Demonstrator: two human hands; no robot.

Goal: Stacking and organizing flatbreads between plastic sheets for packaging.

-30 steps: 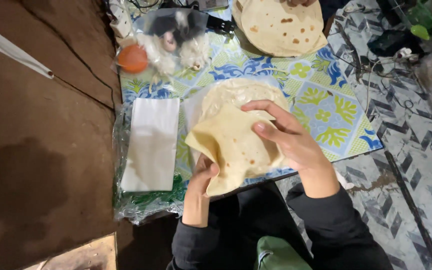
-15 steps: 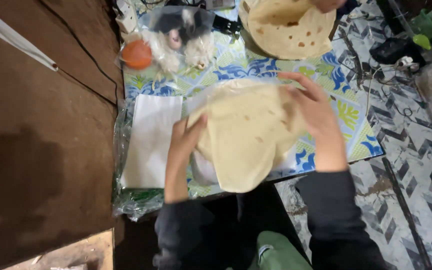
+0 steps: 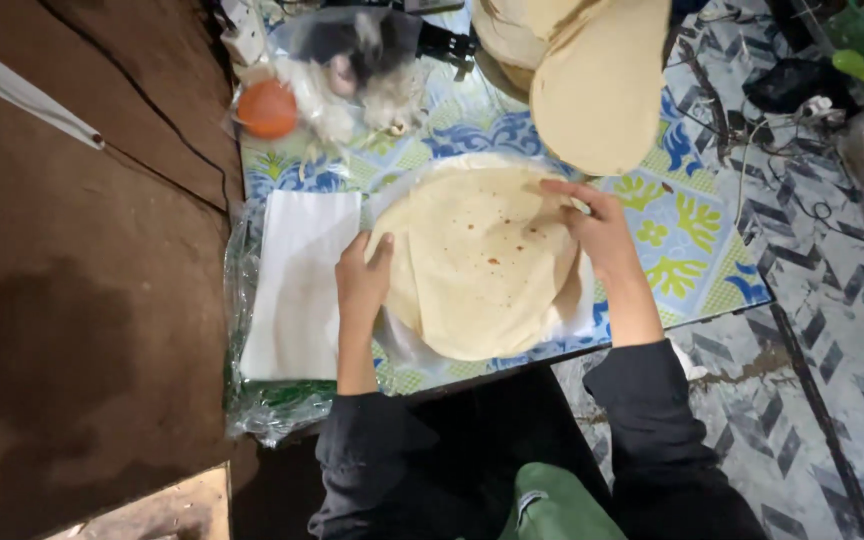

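Flatbread [image 3: 482, 260]: thin, floppy, tears easily; grip at opp. edges. L hand [image 3: 362, 285] & R hand [image 3: 602, 230] fingers spread flat on rims, no pinch. Lies on desk [image 3: 692, 230].

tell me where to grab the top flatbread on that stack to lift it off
Take the top flatbread by its rim, from the near edge that overhangs the stack toward the person. It lies flat and thin, so only the edge gives the fingers something to pinch, probably thumb on top. The left hand and right hand already rest on its side edges, so those sides work too.
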